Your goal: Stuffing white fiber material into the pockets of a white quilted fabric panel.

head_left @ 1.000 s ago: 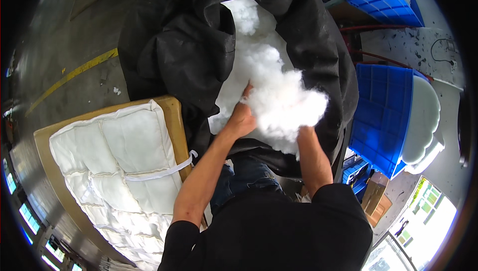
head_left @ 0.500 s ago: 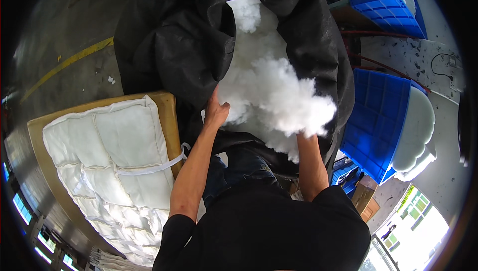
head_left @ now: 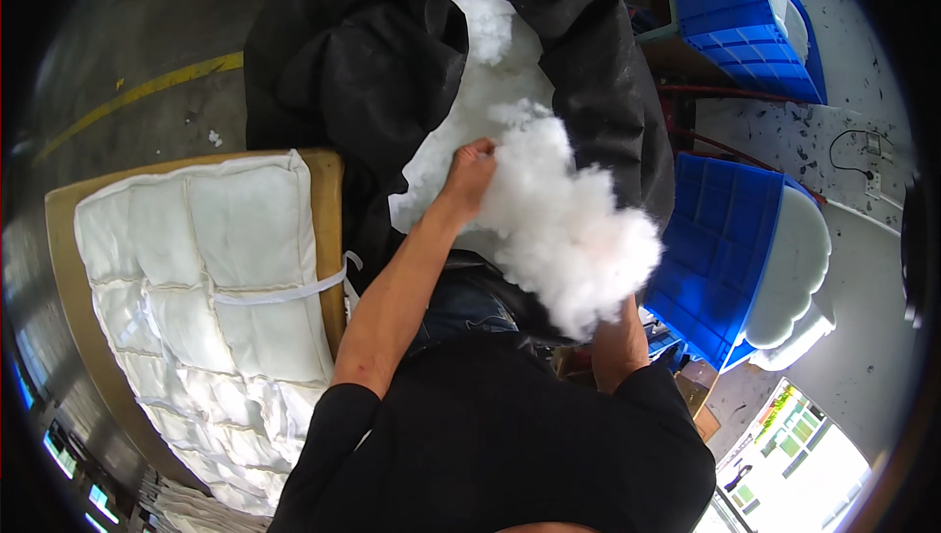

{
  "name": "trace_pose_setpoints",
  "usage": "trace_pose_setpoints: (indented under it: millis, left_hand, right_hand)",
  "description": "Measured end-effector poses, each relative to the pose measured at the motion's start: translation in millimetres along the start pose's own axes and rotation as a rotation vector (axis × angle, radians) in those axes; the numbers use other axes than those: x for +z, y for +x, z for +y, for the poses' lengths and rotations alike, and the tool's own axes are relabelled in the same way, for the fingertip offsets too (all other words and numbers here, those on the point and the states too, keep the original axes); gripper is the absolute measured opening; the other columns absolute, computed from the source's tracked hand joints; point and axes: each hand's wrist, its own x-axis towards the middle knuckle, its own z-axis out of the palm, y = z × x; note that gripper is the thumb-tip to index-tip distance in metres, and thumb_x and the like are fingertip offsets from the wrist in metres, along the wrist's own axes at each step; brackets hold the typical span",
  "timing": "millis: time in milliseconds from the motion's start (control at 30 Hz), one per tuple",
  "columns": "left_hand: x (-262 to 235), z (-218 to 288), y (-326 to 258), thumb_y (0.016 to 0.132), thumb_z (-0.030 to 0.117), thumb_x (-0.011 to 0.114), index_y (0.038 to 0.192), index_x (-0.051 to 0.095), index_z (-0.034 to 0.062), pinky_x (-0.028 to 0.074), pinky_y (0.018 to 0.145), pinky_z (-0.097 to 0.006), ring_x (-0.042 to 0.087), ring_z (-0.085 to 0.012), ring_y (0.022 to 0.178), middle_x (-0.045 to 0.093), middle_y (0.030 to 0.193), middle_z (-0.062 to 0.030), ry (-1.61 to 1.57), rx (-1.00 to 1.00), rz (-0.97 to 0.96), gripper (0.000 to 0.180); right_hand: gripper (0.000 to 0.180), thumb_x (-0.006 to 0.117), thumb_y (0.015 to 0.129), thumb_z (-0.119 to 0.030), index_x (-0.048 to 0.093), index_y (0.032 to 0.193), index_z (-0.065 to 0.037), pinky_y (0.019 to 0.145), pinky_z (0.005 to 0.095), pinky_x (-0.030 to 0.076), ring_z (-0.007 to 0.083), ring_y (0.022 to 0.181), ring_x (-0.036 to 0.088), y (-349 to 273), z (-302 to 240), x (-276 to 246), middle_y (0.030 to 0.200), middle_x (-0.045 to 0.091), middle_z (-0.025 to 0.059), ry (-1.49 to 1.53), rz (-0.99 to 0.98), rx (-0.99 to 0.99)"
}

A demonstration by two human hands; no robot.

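A large fluffy clump of white fibre stuffing [head_left: 578, 239] rises from the mouth of a big black fabric bag [head_left: 618, 82]. More stuffing lies deeper inside the bag. My left hand [head_left: 472, 177] is at the clump's left edge, with its fingers curled closed against the fibre. On the other side, my right hand [head_left: 627, 313] supports the clump from below and the right. Its fingers are buried behind the fluff; only the wrist area shows.
To my left, a quilted white pad [head_left: 245, 229] with a white strap lies on a tan-edged board [head_left: 328, 200]. Blue plastic crates [head_left: 706, 249] holding white padded pieces [head_left: 794, 268] stand at right. A yellow floor line [head_left: 176, 80] runs at far left.
My left hand has moved up and right from the bag's rim to the stuffing. My right hand has come nearer to me, and the clump has shifted toward me with it.
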Motion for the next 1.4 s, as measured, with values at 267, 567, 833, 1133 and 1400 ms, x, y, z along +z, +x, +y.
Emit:
trace_pose_setpoints:
  millis: [267,567,833,1133,1400]
  left_hand:
    - [-86,-48,-21,0.088,0.028,0.073,0.125,0.062,-0.0012,0.053,0.093,-0.036,0.068,-0.0257,0.103,0.072,0.107,-0.0149,0.931,0.15,0.746,0.048]
    - [-87,40,-272,0.096,0.005,0.064,0.13,0.058,-0.0041,0.053,0.092,-0.03,0.066,-0.0182,0.106,0.07,0.114,-0.0113,0.43,0.526,0.65,0.035]
    - [-131,-7,-474,0.099,0.012,0.062,0.129,0.06,0.0001,0.055,0.088,-0.034,0.066,-0.0197,0.106,0.069,0.114,-0.0113,-0.015,0.964,1.362,0.032]
    - [-107,-160,-533,0.082,0.01,0.07,0.127,0.066,0.0122,0.028,0.117,-0.056,0.033,-0.0409,0.146,0.044,0.153,-0.0142,1.007,0.28,1.753,0.045]
    - [-138,-98,-606,0.083,0.007,0.074,0.141,0.052,0.0064,0.043,0.11,-0.046,0.046,-0.0384,0.138,0.043,0.151,-0.0232,0.453,0.848,1.815,0.062]
  right_hand:
    - [0.033,0.068,0.078,-0.014,0.063,0.105,0.004,0.082,0.0409,0.051,0.0357,0.093,0.062,15,-57,-10,0.106,0.064,0.0187,-0.04,-0.076,-0.104]
    - [0.033,0.067,0.077,-0.013,0.064,0.104,0.005,0.083,0.0401,0.052,0.0365,0.093,0.063,18,-150,85,0.107,0.064,0.0193,-0.086,-0.608,-0.401]
    - [0.035,0.065,0.077,-0.014,0.065,0.107,0.003,0.087,0.0403,0.053,0.0397,0.098,0.065,-42,-220,307,0.11,0.064,0.019,-0.076,-1.636,-0.831]
    - [0.032,0.063,0.088,-0.017,0.068,0.118,-0.009,0.092,0.0414,0.048,0.0284,0.114,0.055,-221,-214,541,0.122,0.058,0.0094,-0.571,-1.765,-1.754]
    - [0.046,0.06,0.092,-0.022,0.057,0.137,-0.016,0.112,0.0639,0.028,0.0371,0.143,0.032,-269,-113,560,0.152,0.039,0.0129,-0.585,-1.227,-2.085]
